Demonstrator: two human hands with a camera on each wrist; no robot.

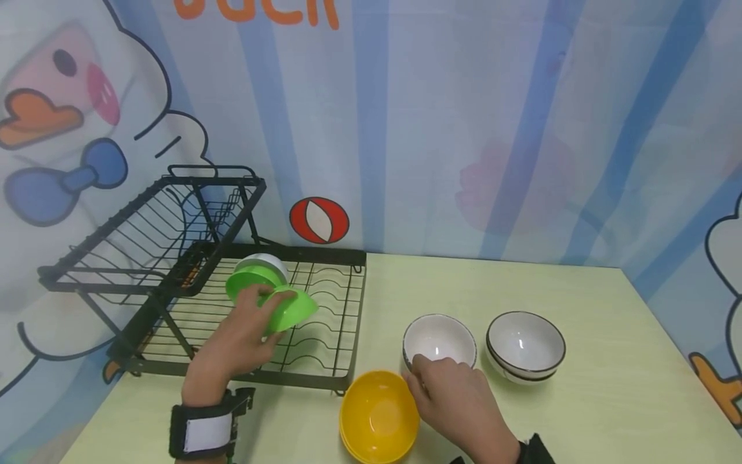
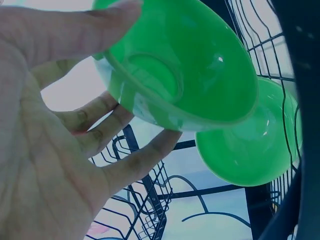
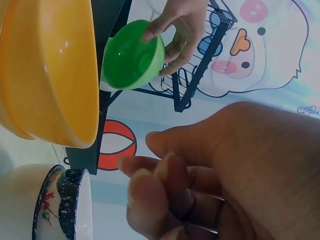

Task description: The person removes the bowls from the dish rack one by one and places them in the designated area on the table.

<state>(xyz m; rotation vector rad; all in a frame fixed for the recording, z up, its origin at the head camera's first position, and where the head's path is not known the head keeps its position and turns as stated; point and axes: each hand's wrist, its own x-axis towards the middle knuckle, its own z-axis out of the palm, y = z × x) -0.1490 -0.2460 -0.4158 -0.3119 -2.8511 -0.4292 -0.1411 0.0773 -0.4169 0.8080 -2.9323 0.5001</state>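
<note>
Left hand (image 1: 246, 335): thumb over rim, fingers outside, pinching tilted green bowl (image 1: 294, 312) above dish rack (image 1: 301, 382) — contact with rack cannot be told. Second green bowl (image 1: 248, 277) in rack, just beyond held one. Right hand (image 1: 458, 401): fingers loosely curled, nothing held — well apart from held bowl, just beside yellow bowls (image 1: 379, 415) on tabletop (image 1: 608, 386), white bowl (image 1: 439, 337) behind it.

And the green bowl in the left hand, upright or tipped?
Tipped: in the head view the left hand holds the green bowl at a slant.
</note>
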